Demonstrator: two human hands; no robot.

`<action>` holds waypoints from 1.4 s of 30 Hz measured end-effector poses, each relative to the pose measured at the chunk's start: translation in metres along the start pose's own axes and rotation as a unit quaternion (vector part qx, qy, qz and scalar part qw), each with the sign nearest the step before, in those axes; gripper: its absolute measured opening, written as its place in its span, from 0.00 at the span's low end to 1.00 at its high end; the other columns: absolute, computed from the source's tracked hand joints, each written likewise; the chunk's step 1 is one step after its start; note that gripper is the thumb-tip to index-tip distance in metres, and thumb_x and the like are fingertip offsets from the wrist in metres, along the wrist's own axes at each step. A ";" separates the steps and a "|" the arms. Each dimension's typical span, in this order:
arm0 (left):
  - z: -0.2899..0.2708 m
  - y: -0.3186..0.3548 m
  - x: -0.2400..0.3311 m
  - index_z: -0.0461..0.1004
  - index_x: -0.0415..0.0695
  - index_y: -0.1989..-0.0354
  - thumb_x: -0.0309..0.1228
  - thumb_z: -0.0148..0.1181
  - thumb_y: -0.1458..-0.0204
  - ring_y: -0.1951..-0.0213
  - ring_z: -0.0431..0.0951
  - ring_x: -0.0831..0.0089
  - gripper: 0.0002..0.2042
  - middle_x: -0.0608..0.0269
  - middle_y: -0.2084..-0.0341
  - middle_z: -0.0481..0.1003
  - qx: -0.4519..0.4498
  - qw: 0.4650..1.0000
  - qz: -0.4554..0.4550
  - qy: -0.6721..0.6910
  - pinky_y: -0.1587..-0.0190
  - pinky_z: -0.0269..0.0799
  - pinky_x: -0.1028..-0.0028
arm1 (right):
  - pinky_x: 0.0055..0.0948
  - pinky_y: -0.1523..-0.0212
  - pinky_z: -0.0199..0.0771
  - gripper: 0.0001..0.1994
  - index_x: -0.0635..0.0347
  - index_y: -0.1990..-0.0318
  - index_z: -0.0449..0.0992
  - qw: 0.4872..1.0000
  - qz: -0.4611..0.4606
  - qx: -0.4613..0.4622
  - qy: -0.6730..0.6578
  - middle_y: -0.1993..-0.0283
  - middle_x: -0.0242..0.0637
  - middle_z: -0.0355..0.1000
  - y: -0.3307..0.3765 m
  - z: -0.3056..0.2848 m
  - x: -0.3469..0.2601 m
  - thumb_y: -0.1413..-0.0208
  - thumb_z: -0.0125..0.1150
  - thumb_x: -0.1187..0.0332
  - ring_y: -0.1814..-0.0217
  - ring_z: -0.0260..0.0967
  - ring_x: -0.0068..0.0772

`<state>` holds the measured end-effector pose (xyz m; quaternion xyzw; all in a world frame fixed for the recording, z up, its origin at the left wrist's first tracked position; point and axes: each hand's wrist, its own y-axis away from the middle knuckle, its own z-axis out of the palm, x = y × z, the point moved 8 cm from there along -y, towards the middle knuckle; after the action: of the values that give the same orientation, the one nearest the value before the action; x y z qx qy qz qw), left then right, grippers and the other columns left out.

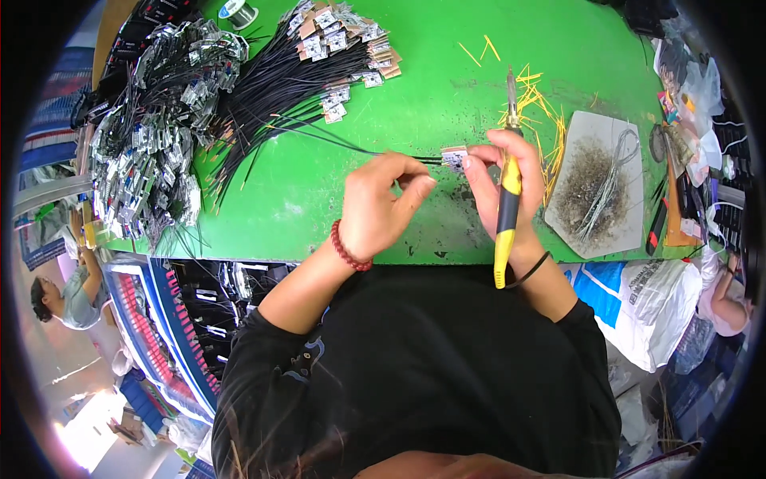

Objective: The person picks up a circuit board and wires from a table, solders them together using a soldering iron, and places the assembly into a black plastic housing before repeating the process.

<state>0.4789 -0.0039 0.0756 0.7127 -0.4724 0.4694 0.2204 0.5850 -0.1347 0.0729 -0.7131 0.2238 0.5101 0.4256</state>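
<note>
My right hand [519, 188] holds a soldering iron [507, 203] with a yellow and black handle, its metal tip pointing away from me. The same hand's thumb and fingertips pinch a small white circuit board [455, 158] with a brown edge. Thin black wires [343, 147] run from this board leftward past my left hand [383, 195]. That hand's fingers are curled closed on the wires close to the board; the exact grip is partly hidden. Farther left lies a large bundle of black wires [275, 100], with several similar boards [327, 36] at its far end.
A heap of clear-wrapped parts [159, 120] fills the table's left side. Yellow offcuts [542, 112] lie beyond my right hand. A soiled pale tray [622, 223] holds looped wire [610, 184]. A solder spool [238, 13] stands at the back. Two people sit at the sides.
</note>
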 end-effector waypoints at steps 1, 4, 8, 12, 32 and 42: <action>0.016 0.009 -0.016 0.75 0.37 0.66 0.27 0.64 0.50 0.62 0.78 0.75 0.07 0.61 0.68 0.78 -0.056 0.985 -0.138 0.087 0.63 0.72 0.77 | 0.25 0.61 0.74 0.21 0.63 0.50 0.66 0.999 -0.046 -0.001 0.016 0.66 0.37 0.73 0.005 0.001 -0.006 0.52 0.63 0.83 0.64 0.74 0.27; 0.055 0.028 -0.043 0.71 0.35 0.59 0.26 0.59 0.45 0.68 0.79 0.72 0.09 0.59 0.69 0.78 0.002 0.823 -0.244 0.514 0.68 0.74 0.77 | 0.24 0.62 0.74 0.22 0.63 0.51 0.66 0.988 -0.133 -0.023 0.076 0.66 0.39 0.74 0.016 0.005 -0.024 0.54 0.65 0.82 0.65 0.75 0.28; 0.052 0.040 -0.049 0.74 0.36 0.67 0.24 0.59 0.45 0.73 0.77 0.78 0.04 0.62 0.73 0.78 0.017 0.882 -0.173 0.439 0.71 0.72 0.80 | 0.23 0.67 0.76 0.18 0.64 0.54 0.71 0.997 -0.002 -0.054 -0.053 0.69 0.39 0.76 0.013 0.006 -0.016 0.54 0.66 0.81 0.67 0.77 0.26; 0.037 0.044 -0.037 0.77 0.35 0.67 0.21 0.60 0.48 0.74 0.75 0.80 0.03 0.64 0.75 0.76 0.031 0.957 -0.097 0.271 0.69 0.71 0.80 | 0.21 0.69 0.75 0.18 0.59 0.54 0.72 0.982 0.096 -0.162 0.003 0.71 0.36 0.76 0.010 0.013 -0.007 0.53 0.65 0.81 0.70 0.76 0.23; 0.055 0.057 -0.047 0.72 0.37 0.68 0.28 0.56 0.41 0.75 0.76 0.77 0.07 0.59 0.73 0.77 -0.070 0.788 -0.146 0.593 0.72 0.72 0.79 | 0.17 0.75 0.66 0.19 0.61 0.50 0.62 0.935 0.234 -0.139 -0.228 0.71 0.35 0.73 0.022 0.029 0.011 0.46 0.62 0.75 0.74 0.67 0.20; 0.018 0.054 -0.030 0.74 0.38 0.60 0.27 0.71 0.59 0.68 0.80 0.71 0.17 0.54 0.66 0.77 -0.023 0.999 -0.039 -0.027 0.69 0.77 0.73 | 0.15 0.73 0.64 0.16 0.58 0.57 0.69 0.982 0.179 -0.060 0.006 0.76 0.25 0.64 0.034 0.024 0.031 0.53 0.60 0.83 0.75 0.62 0.12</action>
<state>0.4362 -0.0279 0.0344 0.7380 -0.4603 0.4300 0.2420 0.5581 -0.1296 0.0286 -0.6887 0.3196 0.5866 0.2821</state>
